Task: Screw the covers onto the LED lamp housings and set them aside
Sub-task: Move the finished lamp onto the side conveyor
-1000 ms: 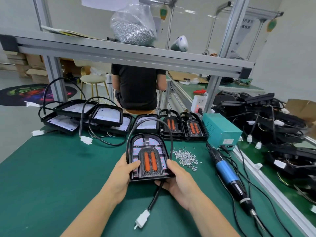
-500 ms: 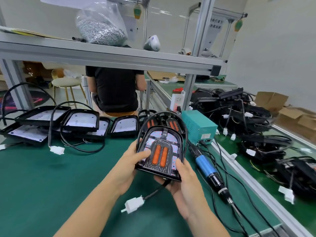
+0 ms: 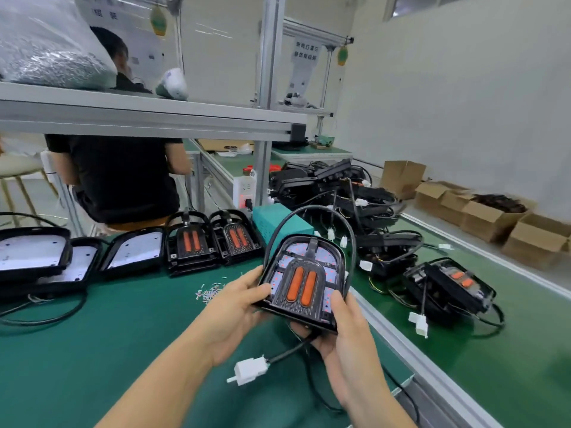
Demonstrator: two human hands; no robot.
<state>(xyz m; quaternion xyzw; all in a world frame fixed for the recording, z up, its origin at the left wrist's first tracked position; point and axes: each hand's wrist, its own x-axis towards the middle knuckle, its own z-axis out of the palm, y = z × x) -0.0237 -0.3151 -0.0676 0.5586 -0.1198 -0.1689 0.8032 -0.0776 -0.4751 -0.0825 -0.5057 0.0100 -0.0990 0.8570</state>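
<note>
Holding a black LED lamp housing (image 3: pixel 304 279) up above the green bench (image 3: pixel 92 350), I am gripping it with both hands, its face tilted toward me. Its clear cover shows two orange strips in the middle. My left hand (image 3: pixel 238 316) is clasping the left edge, thumb lying on the front face and fingers curled behind. My right hand (image 3: pixel 343 338) is cupping the lower right corner from below, thumb pressing on the front edge. The lamp's black cable (image 3: pixel 309 211) is looping over the top of the housing and trailing down beneath it to a white connector (image 3: pixel 250 369) hanging just under my left wrist.

Behind the lamp, a teal box (image 3: pixel 272 216) is standing on the bench, and two covered lamps (image 3: pixel 213 239) are lying beside it, with open housings (image 3: pixel 83 257) farther left. Loose screws (image 3: pixel 210 291) are lying scattered near my left hand. To my right, a pile of finished lamps (image 3: pixel 370 211) is lying on the neighbouring bench. Another person in a black shirt (image 3: pixel 120 177) is sitting beyond the bench.
</note>
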